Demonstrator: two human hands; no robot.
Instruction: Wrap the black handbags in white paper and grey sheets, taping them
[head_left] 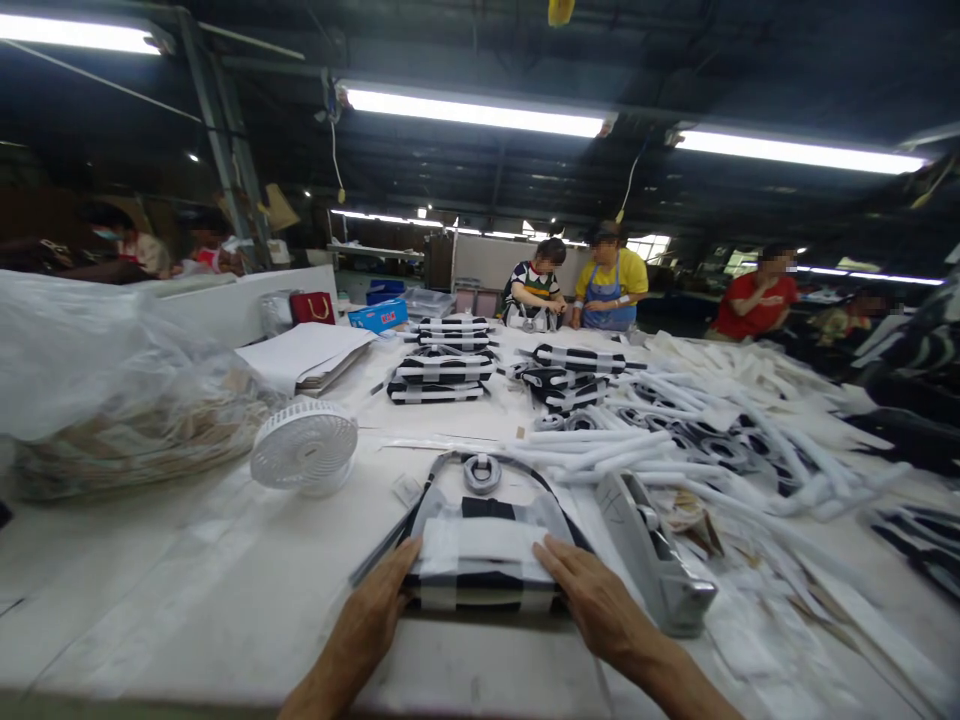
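A black handbag (480, 590), partly wrapped in white sheeting and clear tape, lies on the table right in front of me. Its dark handle loops away from me, and a grey coiled strap (482, 474) rests inside that loop. My left hand (379, 595) grips the bag's left side, thumb at the near edge and fingers along the top. On the opposite side my right hand (592, 595) holds the right end in the same way. To the right of the bag stands a grey metal tape dispenser (656, 560).
A white fan (304, 447) and a large plastic bag (135, 400) are on the left. Wrapped bags lie in stacks (442, 365) farther back. White padding rolls (600, 450) and loose straps spread over the right. Two co-workers (611, 285) stand beyond the table.
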